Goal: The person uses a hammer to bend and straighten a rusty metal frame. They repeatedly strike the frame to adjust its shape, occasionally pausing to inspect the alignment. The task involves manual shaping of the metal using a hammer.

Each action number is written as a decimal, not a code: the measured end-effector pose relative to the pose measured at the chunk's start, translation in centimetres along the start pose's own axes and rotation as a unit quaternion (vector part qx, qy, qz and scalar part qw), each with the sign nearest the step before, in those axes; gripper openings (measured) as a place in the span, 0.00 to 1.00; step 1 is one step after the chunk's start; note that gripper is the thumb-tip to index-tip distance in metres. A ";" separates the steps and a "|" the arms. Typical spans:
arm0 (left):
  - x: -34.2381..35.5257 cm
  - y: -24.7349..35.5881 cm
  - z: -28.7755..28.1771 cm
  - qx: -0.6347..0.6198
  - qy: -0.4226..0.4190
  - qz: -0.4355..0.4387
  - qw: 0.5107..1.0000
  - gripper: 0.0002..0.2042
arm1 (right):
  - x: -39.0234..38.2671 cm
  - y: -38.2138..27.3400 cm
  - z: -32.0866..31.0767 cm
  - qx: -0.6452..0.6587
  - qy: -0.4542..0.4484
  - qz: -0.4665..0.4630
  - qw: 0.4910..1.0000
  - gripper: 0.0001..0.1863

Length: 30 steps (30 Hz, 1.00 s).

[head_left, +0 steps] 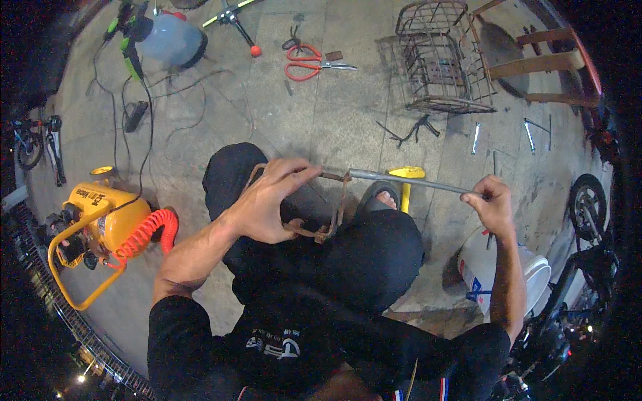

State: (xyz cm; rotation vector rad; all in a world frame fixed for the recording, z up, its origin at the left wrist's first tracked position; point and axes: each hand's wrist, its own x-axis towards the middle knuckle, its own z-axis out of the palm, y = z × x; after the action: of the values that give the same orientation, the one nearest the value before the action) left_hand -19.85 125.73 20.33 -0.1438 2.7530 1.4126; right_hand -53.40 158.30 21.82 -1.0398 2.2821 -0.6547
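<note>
My left hand [271, 200] is closed around a rusty, roughly rectangular metal frame [339, 210] above my knees. A dark rod runs along the frame's far side to its right corner. My right hand [491, 206], out to the right, grips the end of a grey T-handle socket wrench [428, 180]. Thin ends of its crossbar show above and below that fist. The wrench lies nearly level, its tip meeting the frame's far right corner. Whether the tip encloses a nut there is too small to tell. Beneath the wrench, a yellow hammer [406, 184] lies by my sandalled foot.
Red-handled scissors [311, 63] and spanners [476, 138] lie on the floor ahead. A wire basket [441, 60] stands far right near a wooden chair [535, 65]. A yellow air compressor [110, 214] with red coiled hose sits left; a white bucket [535, 277] stands right.
</note>
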 end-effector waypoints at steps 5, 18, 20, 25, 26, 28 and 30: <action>1.5 1.7 -0.6 0.011 0.004 0.013 1.000 0.44 | 0.0 -0.1 0.8 0.005 0.018 -0.014 1.000 0.17; -4.0 1.0 -0.3 -0.530 0.240 -0.136 0.802 0.51 | 10.4 -7.9 12.3 0.166 -0.139 -0.058 0.975 0.16; -3.6 1.0 -2.4 -0.502 0.294 -0.120 0.804 0.50 | 11.7 -8.7 11.9 0.144 -0.136 -0.039 0.979 0.15; -2.4 -2.1 -8.6 -0.701 0.187 -0.050 0.686 0.44 | 14.2 -7.4 9.2 0.103 0.103 -0.060 0.987 0.12; -2.2 -2.5 -9.2 -0.678 0.165 -0.056 0.714 0.43 | 13.7 -6.7 8.5 0.073 0.125 -0.031 0.989 0.12; -1.7 -3.0 -9.6 -0.644 0.139 -0.082 0.748 0.42 | 11.7 -5.4 7.4 0.060 0.115 -0.061 0.990 0.12; -0.8 -3.3 -9.4 -0.610 0.135 -0.105 0.774 0.41 | 9.1 -4.7 7.3 0.059 0.109 -0.068 0.990 0.12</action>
State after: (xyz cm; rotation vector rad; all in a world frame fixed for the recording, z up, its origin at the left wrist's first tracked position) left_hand -18.74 116.21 23.27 -0.6783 1.3525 2.9421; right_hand -51.26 146.96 16.93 -1.1215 2.3351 -0.9908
